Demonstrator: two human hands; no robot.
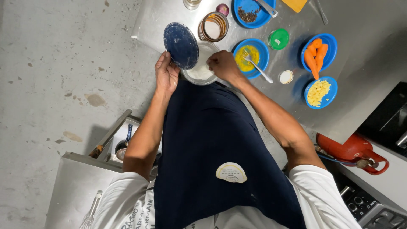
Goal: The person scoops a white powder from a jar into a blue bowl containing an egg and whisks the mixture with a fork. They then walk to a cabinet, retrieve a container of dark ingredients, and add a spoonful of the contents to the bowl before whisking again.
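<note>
Steel counter (364, 85), blue bowls (319, 92), stained concrete floor (63, 85)

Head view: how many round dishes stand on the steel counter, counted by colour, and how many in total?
Blue round plastic bowls: 4
Clear round bowl with white powder, touched by right hand: 1
Dark blue round lid, held by left hand: 1
Green round lid: 1
Total: 7

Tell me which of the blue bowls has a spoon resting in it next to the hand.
The blue bowl of yellow mixture, just beside the right hand, with a metal spoon in it. The others hold carrots, corn, or dark spice.
</note>
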